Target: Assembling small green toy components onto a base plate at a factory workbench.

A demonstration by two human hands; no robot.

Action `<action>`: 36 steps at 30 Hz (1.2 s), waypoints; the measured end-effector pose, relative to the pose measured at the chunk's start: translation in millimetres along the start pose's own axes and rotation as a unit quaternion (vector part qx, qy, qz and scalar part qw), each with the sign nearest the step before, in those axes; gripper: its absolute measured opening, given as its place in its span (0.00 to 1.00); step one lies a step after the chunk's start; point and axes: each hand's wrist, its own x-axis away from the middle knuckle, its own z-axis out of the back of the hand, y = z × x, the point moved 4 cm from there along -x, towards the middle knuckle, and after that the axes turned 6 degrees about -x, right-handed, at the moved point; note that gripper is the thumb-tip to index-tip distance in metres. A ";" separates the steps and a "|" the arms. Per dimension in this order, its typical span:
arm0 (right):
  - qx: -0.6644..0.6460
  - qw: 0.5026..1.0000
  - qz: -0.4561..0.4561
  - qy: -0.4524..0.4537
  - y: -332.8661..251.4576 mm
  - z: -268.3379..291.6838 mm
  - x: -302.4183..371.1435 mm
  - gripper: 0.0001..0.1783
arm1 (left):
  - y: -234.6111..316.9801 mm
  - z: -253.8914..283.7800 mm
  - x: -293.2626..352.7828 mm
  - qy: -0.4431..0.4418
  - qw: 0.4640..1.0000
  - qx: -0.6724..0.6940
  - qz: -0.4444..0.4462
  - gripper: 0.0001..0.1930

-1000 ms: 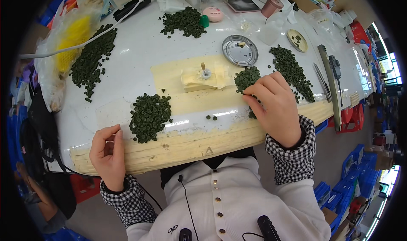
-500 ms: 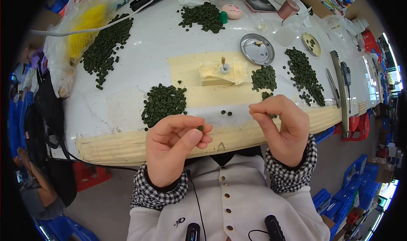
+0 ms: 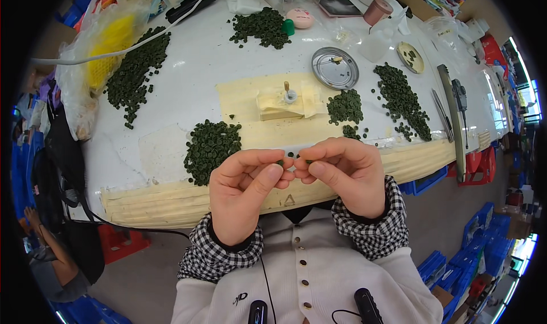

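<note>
Over the table's front edge my two hands meet, fingertips almost touching. My left hand [image 3: 239,196] pinches a small dark green round piece [image 3: 280,162] between thumb and fingers. In the thumb-and-finger pinch of my right hand [image 3: 353,178] sits another small dark green piece [image 3: 309,161], mostly hidden. Just behind the fingertips lies a loose green disc [image 3: 290,154]. A heap of round, cap-like green pieces [image 3: 213,147] lies beside my left hand. Beyond my hands a tape-wrapped block [image 3: 279,106] carries a small white cup with a brown peg. Smaller green pieces [image 3: 345,106] lie right of it.
More green heaps lie at the far left [image 3: 137,70], the back [image 3: 262,26] and the right [image 3: 401,99]. A round metal lid [image 3: 327,76] and a cream dish [image 3: 411,64] stand behind. Tweezers [image 3: 442,116] and a long bar [image 3: 454,119] edge the right. Another person's arm [image 3: 51,244] shows at left.
My right hand has come left and met my left hand, and a small green piece now shows in its pinch. My left hand has shifted slightly right. The view has shifted a little.
</note>
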 end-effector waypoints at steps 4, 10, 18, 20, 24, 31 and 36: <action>-0.024 0.999 -0.019 -0.009 2.4 3.5 -1.0 0.12 | 4.9 -2.2 0.5 0.004 1.000 -0.003 -0.012 0.09; -0.028 1.000 -0.002 -0.007 3.1 1.0 -1.6 0.11 | 9.2 -1.4 3.1 -0.003 0.997 -0.047 -0.064 0.09; 0.252 0.952 0.174 -0.008 -6.3 -8.7 -5.7 0.12 | 6.4 -3.0 6.9 0.013 0.998 -0.038 -0.048 0.10; 0.247 0.954 0.168 0.001 -3.8 -9.5 -4.9 0.13 | 6.1 -1.8 7.1 0.016 0.998 -0.040 -0.052 0.09; 0.245 0.958 0.145 0.012 -2.1 -10.7 -1.9 0.14 | 6.1 -0.1 7.5 0.004 0.998 -0.038 -0.058 0.09; 0.237 0.961 0.141 0.015 0.6 -11.1 -0.3 0.14 | 5.0 -0.4 8.2 0.003 0.997 -0.031 -0.066 0.08; 0.241 0.958 0.154 0.024 3.1 -10.4 0.0 0.15 | 3.3 -1.3 8.5 0.020 0.999 -0.014 -0.024 0.08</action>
